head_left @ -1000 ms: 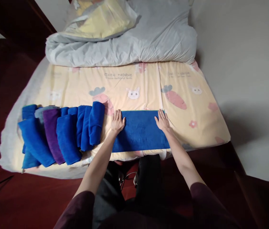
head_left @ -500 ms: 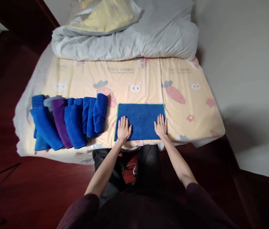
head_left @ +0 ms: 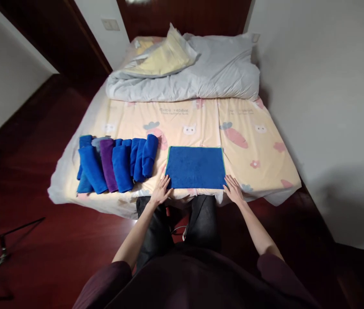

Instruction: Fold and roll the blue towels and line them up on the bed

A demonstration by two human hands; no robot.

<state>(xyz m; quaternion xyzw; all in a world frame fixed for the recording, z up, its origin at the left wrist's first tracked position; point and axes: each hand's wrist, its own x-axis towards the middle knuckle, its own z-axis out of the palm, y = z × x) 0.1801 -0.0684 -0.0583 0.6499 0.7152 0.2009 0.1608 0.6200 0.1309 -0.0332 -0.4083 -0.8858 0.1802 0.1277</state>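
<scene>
A blue towel (head_left: 196, 167) with green edging lies flat as a rectangle near the front edge of the bed. At its front left corner is my left hand (head_left: 161, 190), fingers stretched and tips by the towel's edge. My right hand (head_left: 233, 189) rests at the front right corner, also with fingers apart. Neither hand grips anything. To the left sits a row of rolled towels: several blue rolls (head_left: 123, 168), a purple roll (head_left: 108, 165) and a greyish one (head_left: 97, 143) partly hidden behind the others.
The bed sheet (head_left: 259, 141) is cream with carrots and rabbits. A grey quilt (head_left: 223, 64) is bunched at the far end. A white wall (head_left: 330, 107) stands along the right. A thin black metal stand (head_left: 3, 249) is on the dark red floor at lower left.
Both hands have slid off the towel's top, outward and toward me, to its front corners. The view has tilted up, showing more of the room. The towel stays flat.
</scene>
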